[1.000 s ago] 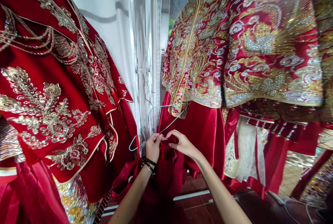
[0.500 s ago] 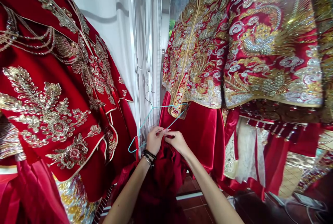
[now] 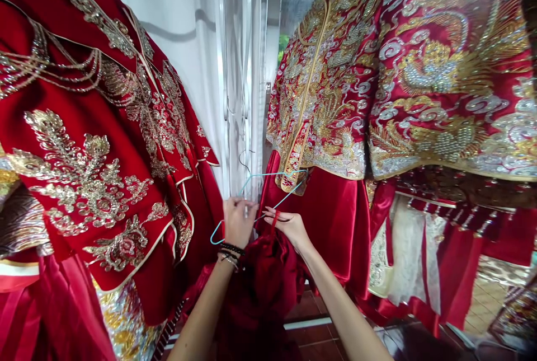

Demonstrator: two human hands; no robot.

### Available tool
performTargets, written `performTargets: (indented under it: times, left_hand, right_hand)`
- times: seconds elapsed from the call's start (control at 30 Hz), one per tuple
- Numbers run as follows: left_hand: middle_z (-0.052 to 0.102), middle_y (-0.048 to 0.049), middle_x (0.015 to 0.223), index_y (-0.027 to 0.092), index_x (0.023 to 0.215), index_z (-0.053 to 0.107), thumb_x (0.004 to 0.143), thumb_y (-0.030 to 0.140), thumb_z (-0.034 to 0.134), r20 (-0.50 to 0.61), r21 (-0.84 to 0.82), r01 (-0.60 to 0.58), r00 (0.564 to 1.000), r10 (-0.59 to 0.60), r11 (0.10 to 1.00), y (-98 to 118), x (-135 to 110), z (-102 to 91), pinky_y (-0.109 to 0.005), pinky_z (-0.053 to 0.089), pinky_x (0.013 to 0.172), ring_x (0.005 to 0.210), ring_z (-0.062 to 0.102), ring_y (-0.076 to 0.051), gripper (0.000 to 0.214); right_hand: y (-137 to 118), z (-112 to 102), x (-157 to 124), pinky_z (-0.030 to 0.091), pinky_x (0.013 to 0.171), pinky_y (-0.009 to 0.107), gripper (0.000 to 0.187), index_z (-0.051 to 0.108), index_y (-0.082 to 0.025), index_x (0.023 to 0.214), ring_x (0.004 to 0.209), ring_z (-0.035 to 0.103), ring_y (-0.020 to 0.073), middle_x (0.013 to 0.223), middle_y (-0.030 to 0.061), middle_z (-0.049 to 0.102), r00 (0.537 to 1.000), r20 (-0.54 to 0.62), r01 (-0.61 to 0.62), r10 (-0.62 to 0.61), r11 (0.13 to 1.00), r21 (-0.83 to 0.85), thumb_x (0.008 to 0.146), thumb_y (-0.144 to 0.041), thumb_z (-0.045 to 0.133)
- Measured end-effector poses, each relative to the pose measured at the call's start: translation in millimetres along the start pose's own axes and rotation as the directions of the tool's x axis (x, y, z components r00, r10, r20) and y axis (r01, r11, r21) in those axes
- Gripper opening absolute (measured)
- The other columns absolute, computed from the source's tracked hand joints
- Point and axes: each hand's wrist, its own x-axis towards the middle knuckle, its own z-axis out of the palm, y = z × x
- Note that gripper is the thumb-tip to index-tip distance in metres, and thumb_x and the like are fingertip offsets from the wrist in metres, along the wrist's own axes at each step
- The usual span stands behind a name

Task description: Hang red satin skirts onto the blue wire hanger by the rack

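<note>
Head | left hand [image 3: 239, 222] over the lower left of the blue hanger [image 3: 268, 174], fingers curled (blurred; cannot tell what they grip) | right hand [image 3: 290, 229] just below hanger's right side, gripping red strap [image 3: 275, 220] | dark-red garment [image 3: 268, 277] beneath hanger.

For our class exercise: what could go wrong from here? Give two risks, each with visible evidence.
The red loop on the right hand might slip off, letting the dark red garment drop. In view, the blue hanger overlaps the embroidered jacket; if they touch, it could snag the embroidery.
</note>
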Motion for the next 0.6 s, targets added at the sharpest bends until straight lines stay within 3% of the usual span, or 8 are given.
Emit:
performTargets:
  times: [0.07,0.1,0.17,0.23,0.33,0.47,0.6]
  left_hand:
    - [0.052,-0.0098,0.089,0.017,0.092,0.064,0.074,0.032,0.058,-0.138,0.103,0.078,0.988,-0.064,0.992,-24.9,-3.5,-10.7,-0.039,0.037,0.084,0.092,0.047,-0.025,0.025]
    - [0.054,-0.0109,0.094,0.017,0.099,0.062,0.073,0.034,0.058,-0.148,0.124,0.119,0.984,-0.1,0.985,-38.0,-6.1,-15.1,-0.039,0.038,0.083,0.094,0.048,-0.026,0.031]
    - [0.06,-0.0083,0.091,0.021,0.098,0.061,0.074,0.037,0.056,-0.02,0.084,0.196,0.981,-0.195,0.977,-60.8,-11.7,-20.6,-0.035,0.04,0.077,0.088,0.054,-0.024,0.03]
    - [0.065,-0.004,0.081,0.025,0.086,0.063,0.076,0.04,0.052,0.149,0.011,0.264,0.953,-0.262,0.965,-75.7,-16.0,-21.8,-0.029,0.042,0.07,0.078,0.059,-0.021,0.022]
    - [0.067,-0.0006,0.068,0.025,0.073,0.063,0.078,0.041,0.047,0.256,-0.072,0.307,0.925,-0.28,0.949,-83.3,-18.2,-21.0,-0.025,0.041,0.065,0.068,0.062,-0.018,0.023]
    - [0.067,0.0004,0.065,0.024,0.071,0.061,0.08,0.041,0.041,0.224,-0.059,0.261,0.944,-0.243,0.963,-84.9,-14.6,-31.5,-0.025,0.041,0.066,0.067,0.062,-0.017,0.027]
    - [0.067,0.0009,0.065,0.024,0.071,0.059,0.081,0.045,0.038,0.221,0.042,0.214,0.951,-0.218,0.976,-91.1,-6.4,-57.4,-0.025,0.041,0.069,0.069,0.061,-0.018,0.031]
  right_hand:
    - [-0.3,-1.6,0.8,0.046,0.09,0.039,0.033,0.071,-0.018,0.079,0.097,0.06,0.027,0.099,0.0067,0.067,1.0,-0.002,0.008,-0.008,1.0,-0.003,0.05,-0.031,0.076]
    - [0.1,-2.5,1.5,0.045,0.091,0.04,0.032,0.071,-0.017,0.079,0.098,0.06,0.0269,0.099,0.007,0.067,1.0,-0.002,0.014,-0.014,1.0,-0.007,0.051,-0.032,0.076]
    - [0.8,-3.5,3.3,0.045,0.092,0.04,0.033,0.071,-0.017,0.08,0.097,0.06,0.0265,0.095,0.007,0.068,1.0,-0.01,0.02,-0.02,1.0,-0.013,0.052,-0.034,0.075]
    - [0.8,-3.1,4.7,0.045,0.092,0.041,0.035,0.071,-0.017,0.082,0.095,0.061,0.0262,0.091,0.0065,0.069,0.999,-0.033,0.016,-0.017,1.0,-0.014,0.054,-0.036,0.074]
    - [-0.8,-1.1,5.9,0.045,0.091,0.041,0.034,0.071,-0.017,0.082,0.091,0.063,0.0259,0.086,0.0058,0.07,0.996,-0.09,0.012,-0.013,1.0,-0.01,0.054,-0.037,0.073]
    - [-3.7,-2.9,8.8,0.047,0.088,0.04,0.033,0.071,-0.016,0.076,0.087,0.064,0.0258,0.08,0.0062,0.071,0.984,-0.175,0.025,-0.023,1.0,0.011,0.051,-0.037,0.075]
    - [-8.3,-13.1,16.0,0.047,0.087,0.04,0.034,0.071,-0.016,0.076,0.088,0.064,0.026,0.081,0.0072,0.071,0.968,-0.243,0.068,-0.059,0.997,0.03,0.051,-0.038,0.075]
